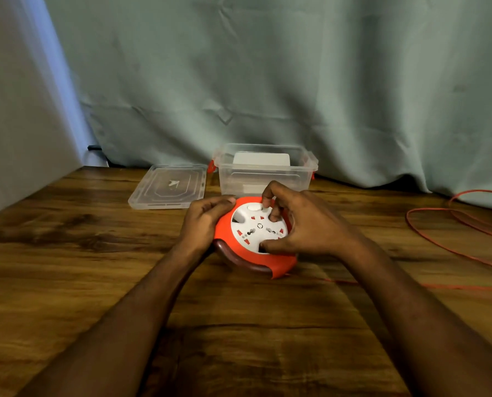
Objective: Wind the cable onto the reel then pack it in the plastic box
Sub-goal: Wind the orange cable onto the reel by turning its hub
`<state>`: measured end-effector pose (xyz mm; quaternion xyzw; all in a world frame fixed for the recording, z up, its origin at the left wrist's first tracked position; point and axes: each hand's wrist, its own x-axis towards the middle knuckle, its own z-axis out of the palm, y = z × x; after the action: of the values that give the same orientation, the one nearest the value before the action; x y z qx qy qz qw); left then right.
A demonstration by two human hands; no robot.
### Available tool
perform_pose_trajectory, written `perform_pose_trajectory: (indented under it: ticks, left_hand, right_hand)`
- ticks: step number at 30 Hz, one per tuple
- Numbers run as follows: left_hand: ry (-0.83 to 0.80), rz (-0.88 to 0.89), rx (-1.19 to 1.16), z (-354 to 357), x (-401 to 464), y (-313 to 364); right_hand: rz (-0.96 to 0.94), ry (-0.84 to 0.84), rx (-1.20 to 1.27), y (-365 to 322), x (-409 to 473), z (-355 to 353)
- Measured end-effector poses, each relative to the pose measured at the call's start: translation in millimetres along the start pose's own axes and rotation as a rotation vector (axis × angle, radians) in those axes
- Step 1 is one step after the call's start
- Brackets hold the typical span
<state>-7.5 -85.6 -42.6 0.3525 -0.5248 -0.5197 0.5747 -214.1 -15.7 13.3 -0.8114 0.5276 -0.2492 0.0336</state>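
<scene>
A round orange reel (240, 255) with a white socket face (256, 229) lies on the wooden table (96, 253) in the middle of the view. My left hand (204, 222) grips its left rim. My right hand (305, 224) lies over the socket face, its fingers curled into the recesses and its thumb at the near edge. A thin orange cable (445, 242) leaves the reel at the lower right and runs in loose loops across the right side of the table. The clear plastic box (267, 176) with orange latches stands open just behind the reel.
The box's clear lid (169, 186) lies flat to the left of the box. A white item (262, 160) shows inside the box. A grey-green curtain (267, 81) hangs behind the table, and a pale wall (15, 110) borders the left.
</scene>
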Motion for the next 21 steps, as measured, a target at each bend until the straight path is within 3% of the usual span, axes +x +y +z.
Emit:
perform_pose_trajectory:
  ticks: [4, 9, 21]
  left_hand:
    - [-0.024, 0.014, -0.060, -2, 1, 0]
    - [-0.090, -0.140, 0.019, -3, 2, 1]
    - [-0.009, -0.073, 0.058, 0, 3, -3]
  right_hand:
    - [-0.004, -0.016, 0.069, 1, 2, -3]
    - [-0.001, -0.075, 0.056, 0, 0, -8]
    - [0.136, 0.044, -0.154, -14, 3, 12]
